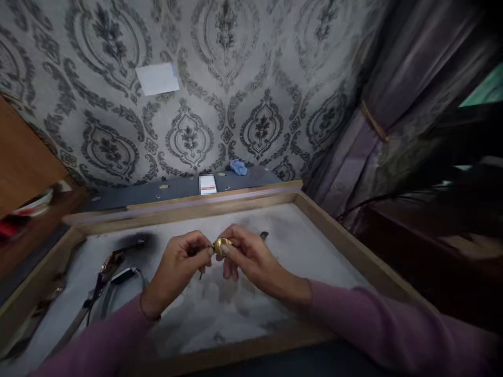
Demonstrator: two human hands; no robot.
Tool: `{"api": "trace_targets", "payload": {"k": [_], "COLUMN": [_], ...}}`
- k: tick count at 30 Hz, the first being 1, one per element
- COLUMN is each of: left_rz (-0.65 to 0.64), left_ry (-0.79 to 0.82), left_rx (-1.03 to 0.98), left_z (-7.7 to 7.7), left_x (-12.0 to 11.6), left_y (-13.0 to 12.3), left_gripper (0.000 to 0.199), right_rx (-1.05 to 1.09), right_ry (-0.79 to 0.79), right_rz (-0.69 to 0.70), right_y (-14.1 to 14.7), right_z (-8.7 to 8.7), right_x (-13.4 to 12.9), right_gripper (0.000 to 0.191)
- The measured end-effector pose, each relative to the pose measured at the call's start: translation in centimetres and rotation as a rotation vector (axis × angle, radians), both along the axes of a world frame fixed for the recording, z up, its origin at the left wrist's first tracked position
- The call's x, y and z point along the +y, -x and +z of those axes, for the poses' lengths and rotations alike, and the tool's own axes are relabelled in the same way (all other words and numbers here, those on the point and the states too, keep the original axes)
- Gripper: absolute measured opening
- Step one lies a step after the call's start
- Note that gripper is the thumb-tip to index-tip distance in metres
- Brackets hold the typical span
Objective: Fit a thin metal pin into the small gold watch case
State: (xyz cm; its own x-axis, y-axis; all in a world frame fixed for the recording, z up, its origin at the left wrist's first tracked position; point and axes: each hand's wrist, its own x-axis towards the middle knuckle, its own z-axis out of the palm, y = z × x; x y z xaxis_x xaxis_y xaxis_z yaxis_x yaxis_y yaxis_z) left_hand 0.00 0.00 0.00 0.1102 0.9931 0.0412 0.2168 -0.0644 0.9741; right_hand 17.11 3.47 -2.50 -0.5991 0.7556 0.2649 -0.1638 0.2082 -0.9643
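A small round gold-coloured object (222, 246), which looks like a watch case, is held up over the middle of a wooden-framed tray (330, 222) with a white bottom. My right hand (255, 259) grips it between thumb and fingers. From the other side, the thumb and fingertips of my left hand (178, 264) pinch its left edge, where a short dark piece shows. Another thin dark bit sticks out below my left fingers. Behind my right hand a small dark object (264, 235) lies on the tray bottom.
Several watches and straps (106, 272) lie at the tray's left. Beyond the back rim are a phone-like object (207, 184) and a crumpled blue cloth (238, 167). A patterned wall stands behind, a purple curtain (353, 152) at the right, and an orange-brown panel (27, 157) at the left.
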Motion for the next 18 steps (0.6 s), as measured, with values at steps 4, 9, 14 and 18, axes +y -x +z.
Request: {"api": "trace_targets", "payload": {"k": [4,9,14,18], "left_rz": [-0.003,-0.033,-0.082,-0.114], "left_ry": [-0.010,0.008,0.025,0.035], "left_rx": [0.015,0.052,0.066,0.066], "left_z": [0.07,0.27,0.38,0.49], "left_x": [0.24,0.40,0.61,0.72], "left_y": [-0.02,0.00,0.11,0.24], "left_gripper": [0.019,0.020,0.019,0.017], "right_rx": [0.013,0.010,-0.006,-0.030], "right_ry": [-0.039,-0.062,-0.099,-0.145], "right_rz": [-0.021,-0.053,-0.062,-0.074], "right_y": [0.23,0.19,0.16,0.11], "right_z": [-0.20,-0.60,-0.83,-0.81], "right_x": [-0.05,-0.16,-0.34,-0.38], "right_gripper": [0.026,0.023,0.021,0.019]}}
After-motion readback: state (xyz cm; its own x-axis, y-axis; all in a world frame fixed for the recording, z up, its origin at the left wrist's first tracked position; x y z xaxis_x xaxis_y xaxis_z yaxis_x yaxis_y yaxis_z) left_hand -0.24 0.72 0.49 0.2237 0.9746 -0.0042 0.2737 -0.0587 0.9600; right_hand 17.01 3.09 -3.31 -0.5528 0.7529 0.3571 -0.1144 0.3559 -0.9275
